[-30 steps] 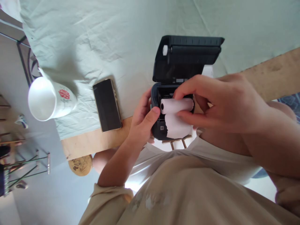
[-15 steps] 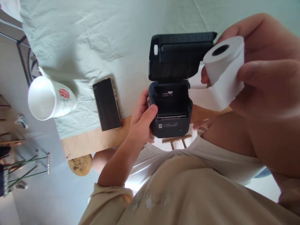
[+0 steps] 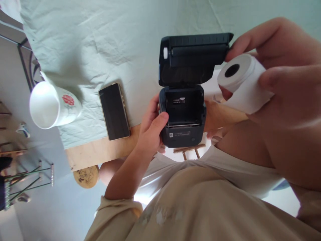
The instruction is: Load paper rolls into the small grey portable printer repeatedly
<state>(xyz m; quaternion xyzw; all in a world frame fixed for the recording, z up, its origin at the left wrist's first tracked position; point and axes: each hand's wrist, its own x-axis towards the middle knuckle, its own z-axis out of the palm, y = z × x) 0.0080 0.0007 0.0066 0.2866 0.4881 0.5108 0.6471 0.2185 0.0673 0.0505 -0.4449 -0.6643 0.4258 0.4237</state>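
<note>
My left hand [image 3: 153,129] grips the left side of a small black label printer [image 3: 185,135], thumb on its front edge. The printer's lid [image 3: 187,72] is raised, and the paper bay inside holds no roll. To the right, my right hand [image 3: 283,73] is closed around a white paper roll [image 3: 247,82] with a dark hollow core facing left. A loose flap of paper wraps the roll's lower side. Its index fingertip is at the lid's right corner; I cannot tell if they touch.
A black phone [image 3: 114,112] lies on the pale green tablecloth [image 3: 105,40]. Left of it a white cup [image 3: 54,105] with a red flower lies near the cloth's edge. The bare wooden table edge [image 3: 97,152] runs in front of my body, with a round stool [image 3: 86,176] below.
The paper roll has tilted and dropped slightly in my right hand. Its loose paper end has drawn away from the printer and now lies closer to the roll. My left hand stays in place.
</note>
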